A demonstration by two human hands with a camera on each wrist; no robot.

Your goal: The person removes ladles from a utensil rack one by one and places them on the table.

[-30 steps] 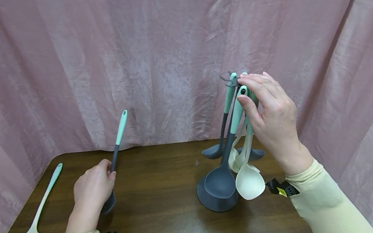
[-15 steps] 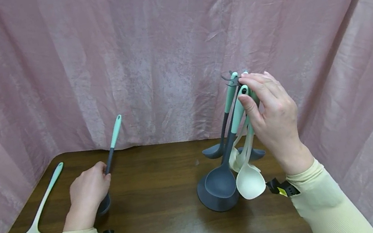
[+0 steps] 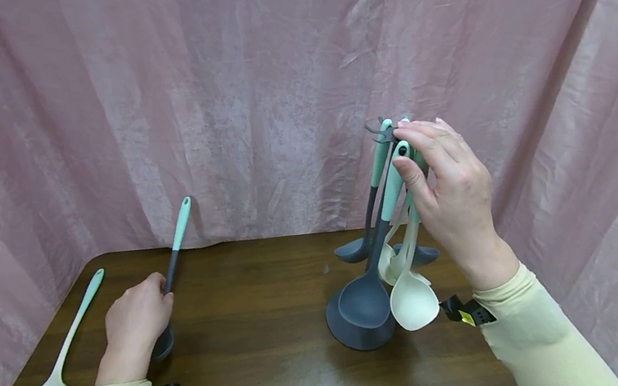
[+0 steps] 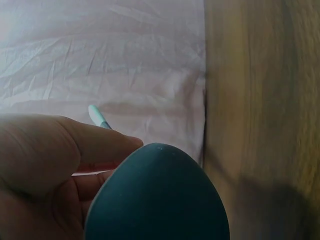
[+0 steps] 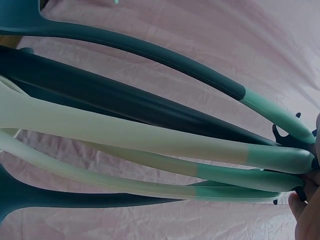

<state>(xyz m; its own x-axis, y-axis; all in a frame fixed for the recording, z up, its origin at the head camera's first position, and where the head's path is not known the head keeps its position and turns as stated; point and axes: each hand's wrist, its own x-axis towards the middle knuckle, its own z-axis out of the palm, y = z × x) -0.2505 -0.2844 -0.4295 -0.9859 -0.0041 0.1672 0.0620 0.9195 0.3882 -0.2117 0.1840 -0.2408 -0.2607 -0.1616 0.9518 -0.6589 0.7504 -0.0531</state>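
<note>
Spoon (image 3: 171,271), dark grey with some mint, is at 8 o'clock in the head view, left hand (image 3: 137,318) with its grip snug round it. Right hand (image 3: 452,185) sits about 3 o'clock, grip kinda half-spread, straightish fingers touching the utensil rack (image 3: 366,341) up top.

Head view: from above the near side of the table (image 3: 278,371), facing forward and down; widest of the three, takes in left hand (image 3: 135,318), right hand (image 3: 452,185) and pink curtain (image 3: 242,94) beyond. Left wrist: very close, rolled sideways, table at frame right; looks along dark utensil (image 4: 160,200) toward curtain. Right wrist: close, also sideways; utensil stand (image 5: 125,100) and hung utensils (image 5: 125,132) run across, right hand at right margin. Overlaps: head/left wrist, left hand and dark utensil; head/right wrist, right hand and stand.
</note>
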